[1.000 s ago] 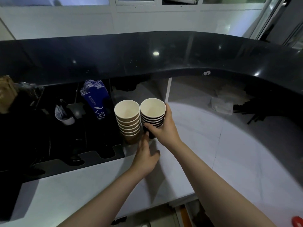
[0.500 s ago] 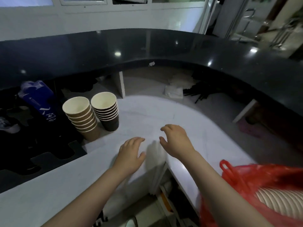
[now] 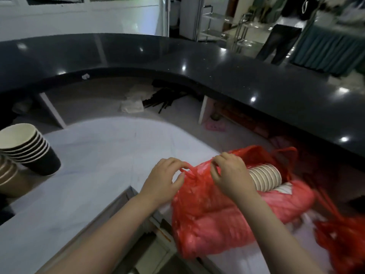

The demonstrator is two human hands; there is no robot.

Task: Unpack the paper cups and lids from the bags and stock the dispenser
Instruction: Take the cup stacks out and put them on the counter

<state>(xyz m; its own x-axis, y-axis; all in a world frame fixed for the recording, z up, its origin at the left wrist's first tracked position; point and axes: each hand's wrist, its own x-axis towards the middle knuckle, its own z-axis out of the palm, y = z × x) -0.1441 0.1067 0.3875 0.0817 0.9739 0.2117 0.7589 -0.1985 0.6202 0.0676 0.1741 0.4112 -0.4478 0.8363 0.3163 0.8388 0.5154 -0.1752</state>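
A curved black countertop (image 3: pixel 197 62) sweeps across from 9 to 3 o'clock above the white work surface (image 3: pixel 94 155). At 4 o'clock the red plastic bag (image 3: pixel 217 218) lies on its side, a sleeve of paper cups (image 3: pixel 264 177) showing at its mouth. A black-cup stack (image 3: pixel 25 145) stands at 9 o'clock. The left hand (image 3: pixel 162 180) and right hand (image 3: pixel 231 175) each pinch what seems, through blur, the bag's rim.

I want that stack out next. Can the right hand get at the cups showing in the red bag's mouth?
Probably yes. The right hand pinches the red bag beside the exposed cups; nothing covers them.
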